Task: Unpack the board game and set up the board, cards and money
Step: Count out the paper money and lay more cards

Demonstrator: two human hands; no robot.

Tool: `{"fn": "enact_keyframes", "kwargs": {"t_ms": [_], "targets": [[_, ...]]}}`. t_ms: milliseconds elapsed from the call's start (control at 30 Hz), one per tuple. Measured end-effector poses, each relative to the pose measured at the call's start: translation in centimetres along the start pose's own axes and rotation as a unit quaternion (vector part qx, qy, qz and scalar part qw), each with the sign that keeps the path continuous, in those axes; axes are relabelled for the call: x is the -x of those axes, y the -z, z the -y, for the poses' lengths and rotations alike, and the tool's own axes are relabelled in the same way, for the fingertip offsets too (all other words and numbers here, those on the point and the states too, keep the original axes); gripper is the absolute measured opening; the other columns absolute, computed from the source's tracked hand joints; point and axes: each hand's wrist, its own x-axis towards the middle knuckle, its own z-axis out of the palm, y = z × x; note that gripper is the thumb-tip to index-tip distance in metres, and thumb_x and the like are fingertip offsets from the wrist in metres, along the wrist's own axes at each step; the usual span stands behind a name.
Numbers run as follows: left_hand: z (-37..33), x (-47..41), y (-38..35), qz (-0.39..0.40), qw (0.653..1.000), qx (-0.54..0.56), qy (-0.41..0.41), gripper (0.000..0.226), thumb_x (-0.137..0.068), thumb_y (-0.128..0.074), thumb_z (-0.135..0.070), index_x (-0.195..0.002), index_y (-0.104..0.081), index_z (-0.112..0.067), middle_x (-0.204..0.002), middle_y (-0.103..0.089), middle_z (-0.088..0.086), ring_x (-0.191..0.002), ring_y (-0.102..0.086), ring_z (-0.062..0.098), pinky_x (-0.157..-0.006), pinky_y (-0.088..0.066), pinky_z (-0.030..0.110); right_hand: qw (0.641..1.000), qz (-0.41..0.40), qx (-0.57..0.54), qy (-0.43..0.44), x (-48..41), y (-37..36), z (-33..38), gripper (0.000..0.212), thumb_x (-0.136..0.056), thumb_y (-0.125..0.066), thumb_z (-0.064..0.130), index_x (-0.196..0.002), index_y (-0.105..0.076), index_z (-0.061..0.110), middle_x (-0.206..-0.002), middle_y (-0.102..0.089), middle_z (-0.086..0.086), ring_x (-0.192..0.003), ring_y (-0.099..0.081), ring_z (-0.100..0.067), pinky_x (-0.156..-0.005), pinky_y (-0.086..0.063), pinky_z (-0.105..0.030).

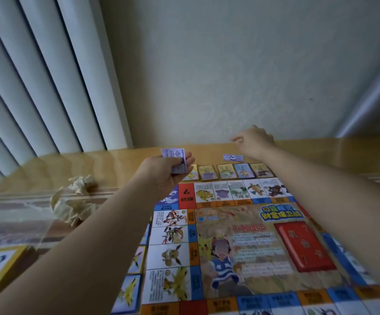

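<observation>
Left hand point(164, 176) gripping purple banknotes point(176, 160), right hand point(254, 139) curled, empty, above table point(120, 160)

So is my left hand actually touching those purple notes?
Touching. The head view shows the left hand gripping the purple notes, with its fingers curled round them and the thumb laid across their face.

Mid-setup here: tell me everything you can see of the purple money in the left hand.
The purple money is a small bundle of thin, paper-like notes, pale lilac with darker print; digits on the top note are blurred. It is held in the air, tilted, its upper end sticking out past the fingers. The left hand pinches it between thumb and curled fingers. The number of notes cannot be told.
</observation>
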Motion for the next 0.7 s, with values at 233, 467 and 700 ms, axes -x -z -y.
{"fn": "enact_keyframes", "kwargs": {"t_ms": [233,467,700], "targets": [[-0.9,7.0,1.7,-0.009,0.999,0.022,-0.035,0.013,-0.092,-0.047,0.009,-0.099,-0.056,0.004,-0.087,-0.064,0.014,-0.074,-0.065,0.017,-0.057,-0.056,0.024,0.928,0.172,-0.312,0.108,10.1,5.9,9.9,0.027,-0.086,-0.063,0.044,-0.088,-0.066,0.017,-0.085,-0.066,0.005,-0.072,-0.056,-0.01,-0.068,-0.045,-0.025],[-1.1,15.0,5.4,-0.041,0.996,-0.02,-0.078,0.007,-0.089,-0.053,0.008,-0.089,-0.058,0.003,-0.079,-0.061,0.015,-0.06,-0.063,0.014,-0.057,-0.055,0.02,0.917,0.184,-0.335,0.114,17.1,4.9,16.2,0.019,-0.075,-0.079,0.031,-0.074,-0.064,0.019,-0.07,-0.062,0.005,-0.066,-0.054,-0.011,-0.061,-0.043,-0.026],[-2.6,20.6,11.7,-0.125,0.986,0.015,-0.108,0.01,-0.092,-0.049,0.006,-0.093,-0.055,-0.001,-0.067,-0.061,0.008,-0.05,-0.061,0.009,-0.05,-0.054,0.019,0.927,0.146,-0.331,0.101,19.5,2.9,21.3,0.011,-0.083,-0.072,0.023,-0.087,-0.068,0.014,-0.081,-0.066,0.001,-0.069,-0.055,-0.01,-0.062,-0.044,-0.025]]}}
